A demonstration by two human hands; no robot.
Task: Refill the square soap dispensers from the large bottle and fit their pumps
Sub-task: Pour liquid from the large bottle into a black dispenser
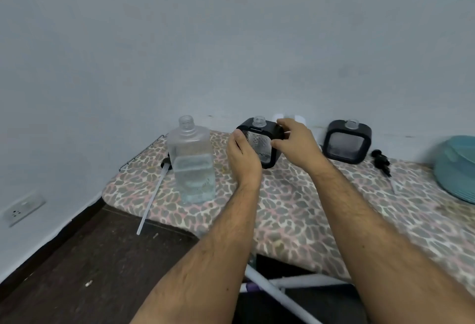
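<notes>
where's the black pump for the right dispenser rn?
Head view, right side: the small black pump lies on the patterned cover, just right of the free-standing square dispenser and left of the teal basin.

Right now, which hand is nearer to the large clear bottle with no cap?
Left. The left hand holds the left side of the tilted square dispenser, just right of the large bottle. The right hand holds the dispenser's far side, farther away.

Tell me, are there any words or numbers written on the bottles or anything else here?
None can be read.
Big bottle: clear, no label showing.
Dispenser held by left hand and right hand: no words visible.
Second dispenser: no words visible.
Wall socket: only holes, no writing.
</notes>
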